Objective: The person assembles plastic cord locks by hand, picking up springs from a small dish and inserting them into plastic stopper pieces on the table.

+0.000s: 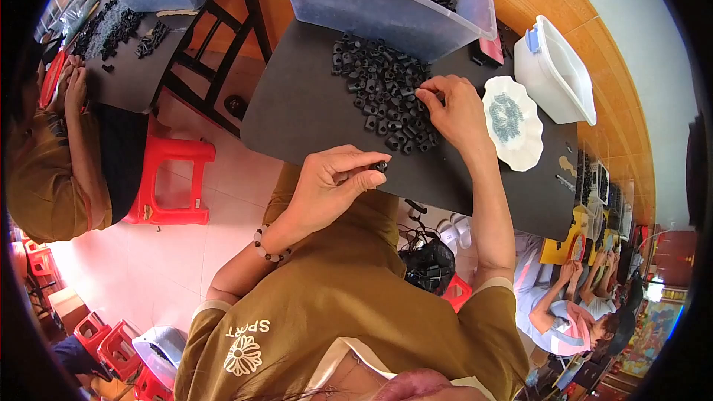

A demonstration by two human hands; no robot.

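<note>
Between the thumb and forefinger of my left hand (pixel 338 182) is a small black plastic part (pixel 380 166), held just off the near table edge. My right hand (pixel 457 108) is at the right side of a pile of similar black parts (pixel 390 93) on the dark table. Its thumb and forefinger are bent together against the pile; what they pinch, if anything, I cannot make out. Right of that hand lies a white scalloped dish (pixel 529 145) holding many tiny clear-grey pieces.
A clear bin (pixel 386 11) full of black parts stands behind the pile. At the right is a white tub (pixel 553 70), with a pink box (pixel 488 50) near it. To the left a co-worker sits at another table (pixel 141 67) by a red stool (pixel 174 174). More people work at far right.
</note>
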